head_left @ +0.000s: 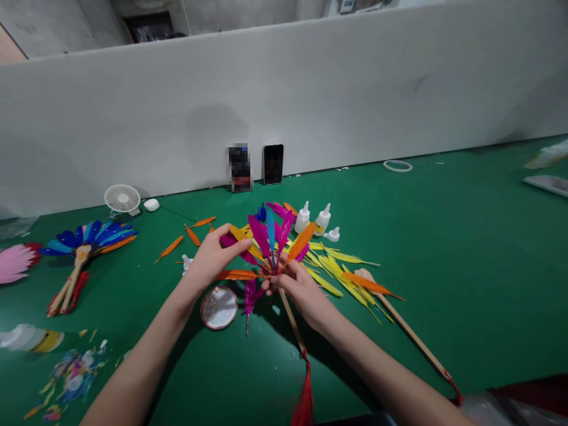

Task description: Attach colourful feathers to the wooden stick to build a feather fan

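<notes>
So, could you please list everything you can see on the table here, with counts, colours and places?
feather fan: one, magenta, orange, blue, yellow, held mid-table
stick with tassel: one, wood and red, below the fan
loose feathers: many, yellow and orange, right of the hands
glue bottles: two standing, white, behind the fan
dish: one, pale, under the left wrist
finished fans: a stack, blue topmost, far left
small fan: one, white, by the wall
phones: two, dark, propped on the wall
table: green
left hand: fingers on the feathers
right hand: gripping the fan's base

Both hands close together, fingers pinched
</notes>
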{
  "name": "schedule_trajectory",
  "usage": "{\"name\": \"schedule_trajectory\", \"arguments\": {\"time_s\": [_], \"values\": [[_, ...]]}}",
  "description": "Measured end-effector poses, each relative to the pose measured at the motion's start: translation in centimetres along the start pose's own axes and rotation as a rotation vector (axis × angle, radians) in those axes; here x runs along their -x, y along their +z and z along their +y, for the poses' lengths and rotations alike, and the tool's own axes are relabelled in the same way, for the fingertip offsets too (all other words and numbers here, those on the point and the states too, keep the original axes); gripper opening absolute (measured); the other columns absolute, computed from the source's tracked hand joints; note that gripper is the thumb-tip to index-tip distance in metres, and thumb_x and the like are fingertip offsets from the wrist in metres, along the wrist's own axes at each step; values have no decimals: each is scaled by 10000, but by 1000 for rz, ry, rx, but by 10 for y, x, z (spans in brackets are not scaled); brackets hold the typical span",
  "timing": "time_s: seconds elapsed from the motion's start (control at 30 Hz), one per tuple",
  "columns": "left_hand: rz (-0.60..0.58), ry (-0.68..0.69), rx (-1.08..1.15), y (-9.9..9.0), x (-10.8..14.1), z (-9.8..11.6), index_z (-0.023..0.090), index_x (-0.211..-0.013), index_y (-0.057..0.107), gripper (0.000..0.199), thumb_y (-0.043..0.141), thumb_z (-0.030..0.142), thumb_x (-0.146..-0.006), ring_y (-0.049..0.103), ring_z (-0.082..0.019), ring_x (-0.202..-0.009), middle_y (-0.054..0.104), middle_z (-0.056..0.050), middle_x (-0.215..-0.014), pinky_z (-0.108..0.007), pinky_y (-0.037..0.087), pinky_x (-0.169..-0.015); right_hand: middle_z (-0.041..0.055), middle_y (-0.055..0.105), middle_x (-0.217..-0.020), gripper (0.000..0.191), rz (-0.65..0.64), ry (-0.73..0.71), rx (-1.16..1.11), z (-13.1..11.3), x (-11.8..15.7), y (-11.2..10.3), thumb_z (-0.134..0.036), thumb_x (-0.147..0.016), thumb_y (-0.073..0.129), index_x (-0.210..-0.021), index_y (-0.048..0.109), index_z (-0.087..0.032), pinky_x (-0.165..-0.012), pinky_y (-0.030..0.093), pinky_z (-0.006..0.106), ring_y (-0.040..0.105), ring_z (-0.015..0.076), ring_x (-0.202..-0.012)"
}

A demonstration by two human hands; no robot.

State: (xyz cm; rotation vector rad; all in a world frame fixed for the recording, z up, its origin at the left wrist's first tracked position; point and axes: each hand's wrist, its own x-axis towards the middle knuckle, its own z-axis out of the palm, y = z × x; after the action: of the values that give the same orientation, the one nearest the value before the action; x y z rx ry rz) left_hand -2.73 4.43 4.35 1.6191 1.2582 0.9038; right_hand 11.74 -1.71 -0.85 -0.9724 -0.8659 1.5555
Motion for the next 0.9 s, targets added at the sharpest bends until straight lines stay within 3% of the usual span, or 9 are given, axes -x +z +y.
{"name": "schedule_trajectory", "arguments": {"time_s": [0.2, 0.4, 0.47, 0.63, 0.7, 0.83, 0.9], "values": [[224, 152, 227, -4, -3, 2, 202, -870, 529, 417, 698, 436, -569, 597, -164, -797, 620, -19, -815, -315, 455, -734, -3, 649, -775, 285, 5, -40, -151, 1, -3, -3, -152, -557, 586, -836, 550, -198, -733, 481, 315, 630, 153, -710], [347, 313, 478, 1, 2, 2, 215, -948, 502, 520, 505, 646, -657, 586, -168, -864, 584, -54, -906, -322, 435, -807, -11, 655, -860, 288, 95, -109, -282, -5, -7, -5, -133, -534, 664, -766, 516, -220, -902, 441, 364, 615, 183, -921], [403, 304, 494, 9, 4, -1, 213, -936, 489, 487, 502, 626, -679, 574, -149, -818, 558, -35, -861, -304, 440, -774, -25, 649, -833, 299, 124, -128, -305, -7, -8, -7, -131, -520, 679, -745, 504, -223, -911, 441, 370, 616, 177, -913], [474, 126, 394, 38, 13, -15, 209, -875, 448, 316, 582, 445, -712, 504, -101, -710, 468, 19, -769, -246, 418, -691, -52, 622, -786, 313, 174, -119, -311, -14, -10, -13, -143, -519, 691, -775, 531, -225, -928, 430, 338, 625, 144, -849], [454, 72, 377, 49, 18, -19, 209, -838, 433, 272, 593, 384, -706, 490, -93, -687, 453, 32, -745, -235, 411, -677, -38, 627, -799, 312, 165, -106, -307, -16, -10, -14, -144, -517, 691, -777, 538, -222, -924, 427, 331, 619, 158, -886], [174, -76, 421, 63, 24, -20, 189, -784, 469, 265, 636, 330, -635, 517, -110, -654, 513, 28, -715, -238, 411, -603, -23, 635, -852, 318, 144, -106, -309, -17, -9, -12, -143, -514, 680, -794, 549, -221, -905, 428, 319, 610, 158, -889], [95, -110, 435, 65, 25, -19, 173, -786, 509, 242, 630, 320, -637, 550, -126, -698, 573, 6, -744, -253, 424, -651, -25, 636, -872, 315, 136, -106, -304, -15, -8, -11, -141, -515, 680, -789, 549, -224, -880, 434, 304, 606, 148, -871]]}}
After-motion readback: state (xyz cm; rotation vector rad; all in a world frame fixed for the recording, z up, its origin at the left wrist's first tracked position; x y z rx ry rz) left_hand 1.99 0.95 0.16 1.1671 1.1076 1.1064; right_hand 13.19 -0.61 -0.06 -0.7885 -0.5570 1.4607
